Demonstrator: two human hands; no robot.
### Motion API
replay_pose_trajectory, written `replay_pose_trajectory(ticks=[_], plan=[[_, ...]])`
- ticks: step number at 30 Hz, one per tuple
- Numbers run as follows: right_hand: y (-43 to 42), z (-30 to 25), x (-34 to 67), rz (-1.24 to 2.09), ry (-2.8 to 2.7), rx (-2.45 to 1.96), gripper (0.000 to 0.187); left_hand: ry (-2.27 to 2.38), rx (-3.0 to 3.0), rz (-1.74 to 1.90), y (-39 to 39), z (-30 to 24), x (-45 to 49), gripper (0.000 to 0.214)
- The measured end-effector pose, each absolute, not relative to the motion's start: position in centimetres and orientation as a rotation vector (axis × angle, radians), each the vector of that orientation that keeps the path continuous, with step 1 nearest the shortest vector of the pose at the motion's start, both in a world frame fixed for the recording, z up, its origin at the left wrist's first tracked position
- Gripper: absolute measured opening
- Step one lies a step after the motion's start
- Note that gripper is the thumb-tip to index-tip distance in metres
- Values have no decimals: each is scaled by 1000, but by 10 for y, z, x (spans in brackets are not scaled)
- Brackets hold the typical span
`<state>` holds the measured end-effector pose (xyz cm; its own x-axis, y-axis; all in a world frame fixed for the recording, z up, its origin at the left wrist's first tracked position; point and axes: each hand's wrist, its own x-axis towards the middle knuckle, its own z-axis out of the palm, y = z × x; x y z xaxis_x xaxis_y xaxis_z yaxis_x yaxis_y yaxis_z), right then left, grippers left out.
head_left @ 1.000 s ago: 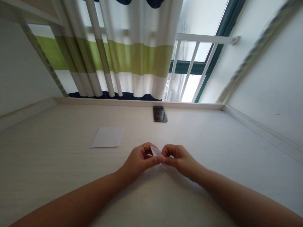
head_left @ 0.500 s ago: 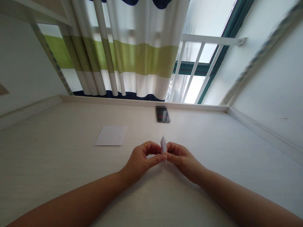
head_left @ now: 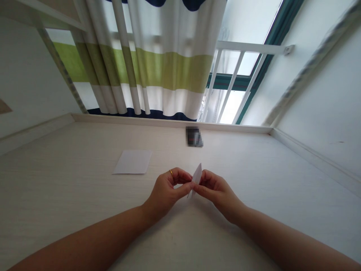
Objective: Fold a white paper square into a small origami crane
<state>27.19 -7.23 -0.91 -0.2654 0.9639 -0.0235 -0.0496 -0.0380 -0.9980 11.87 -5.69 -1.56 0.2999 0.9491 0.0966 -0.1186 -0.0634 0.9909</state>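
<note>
Between my two hands stands a small folded piece of white paper (head_left: pixel 197 174), tilted with its pointed top leaning right. My left hand (head_left: pixel 171 188), with a gold ring on one finger, pinches it from the left between thumb and fingers. From the other side my right hand (head_left: pixel 213 188) grips it the same way, the two thumbs meeting near its lower part. The thumbs and fingertips hide part of the folds. A flat white sheet of paper (head_left: pixel 132 162) lies on the pale surface beyond my left hand.
The pale wood-grain surface (head_left: pixel 84 195) has a raised edge (head_left: pixel 169 123) at the back. Near that edge lies a small dark object (head_left: pixel 194 136), blurred by pixels. Behind are a striped curtain (head_left: pixel 172 71) and white railings (head_left: pixel 237 67) before a window.
The folded paper has turned from nearly upright to leaning right at its top, its lower end now pointing left. Both hands have shifted slightly and still grip it.
</note>
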Motion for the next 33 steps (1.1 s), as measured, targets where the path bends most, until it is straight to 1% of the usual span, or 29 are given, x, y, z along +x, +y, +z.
replay_pose_trajectory(ticks=[5,10,19,33], plan=[[-69,-16,275,1333,-1511,-1073,20,891,1346,1024,-56,-17,119,15],[-71,-19,278,1251,-1624,-1029,19,813,1423,948,-53,-14,115,11],[-73,-16,279,1254,-1729,-1019,14,667,1402,865,-51,-18,116,15],[-73,-13,278,1368,-1642,-949,18,743,1295,897,-58,-10,117,17]])
